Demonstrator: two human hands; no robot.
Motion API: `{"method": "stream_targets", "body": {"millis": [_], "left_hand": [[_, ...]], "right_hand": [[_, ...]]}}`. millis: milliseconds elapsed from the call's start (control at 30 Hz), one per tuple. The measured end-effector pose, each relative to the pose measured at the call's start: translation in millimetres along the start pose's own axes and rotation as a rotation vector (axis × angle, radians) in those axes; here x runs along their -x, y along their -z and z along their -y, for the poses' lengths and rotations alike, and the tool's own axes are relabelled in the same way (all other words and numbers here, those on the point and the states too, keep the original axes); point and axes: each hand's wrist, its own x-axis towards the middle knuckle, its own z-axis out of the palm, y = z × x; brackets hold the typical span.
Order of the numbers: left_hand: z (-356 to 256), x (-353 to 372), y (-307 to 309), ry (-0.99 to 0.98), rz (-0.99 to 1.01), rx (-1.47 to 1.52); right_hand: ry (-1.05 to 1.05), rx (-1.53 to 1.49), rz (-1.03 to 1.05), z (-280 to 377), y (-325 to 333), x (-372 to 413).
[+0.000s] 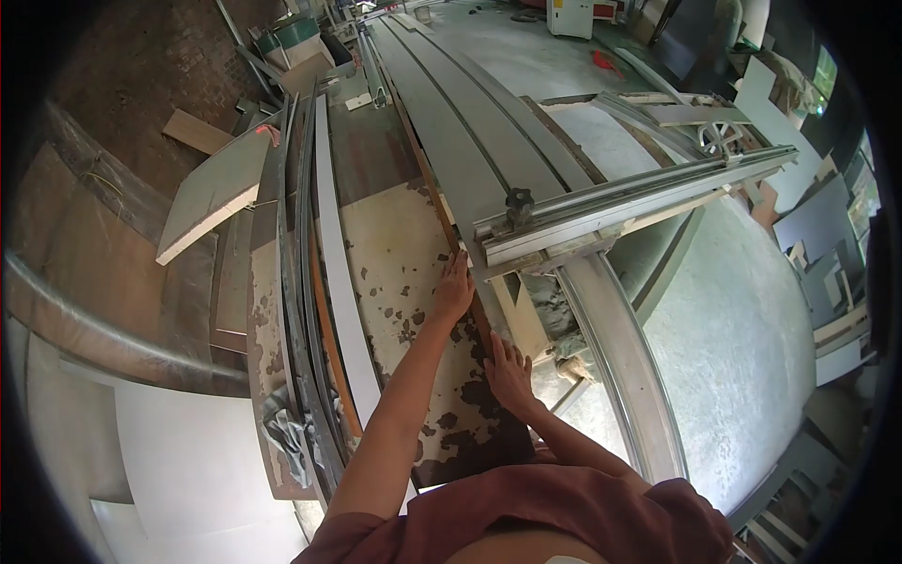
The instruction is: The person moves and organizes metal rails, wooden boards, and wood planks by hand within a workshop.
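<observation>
My left hand (454,289) reaches forward over a stained, worn tabletop (390,240). Its outstretched fingers rest at a long, thin brown-edged strip (435,193), which runs along the grey sliding table (451,103) of a saw. Closer to my body, my right hand (510,378) lies with fingers spread against the near end of the same edge. Neither hand visibly wraps around anything, though the fingertips' undersides are hidden. A metal crosscut fence (639,202) with a black knob (519,202) crosses the sliding table just beyond my hands.
Left of my arm lie a long white strip (340,254) and dark metal rails (303,254), with a crumpled grey cloth (289,434) beside them. A metal support arm (625,362) extends at right. Board offcuts (827,244) lean along the right side; a thick panel (214,193) stands left.
</observation>
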Motion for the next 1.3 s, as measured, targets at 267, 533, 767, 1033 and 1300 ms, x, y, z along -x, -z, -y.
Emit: {"method": "stream_targets", "body": {"millis": [267, 533, 767, 1033, 1300], "left_hand": [[4, -9, 0, 0.009, -0.004, -0.008], [5, -19, 5, 0.055, 0.042, 0.053], [8, -28, 7, 0.083, 0.094, 0.004], [15, -37, 7, 0.119, 0.130, 0.008], [17, -43, 7, 0.111, 0.135, -0.010]], "right_hand": [[-0.014, -0.016, 0.002, 3, 1, -12], [0.003, -0.009, -0.040, 3, -2, -21], [-0.020, -0.025, -0.059, 6, -2, -30], [-0.012, -0.007, -0.061, 5, -6, -37], [-0.009, -0.007, -0.057, 6, -8, -45]]}}
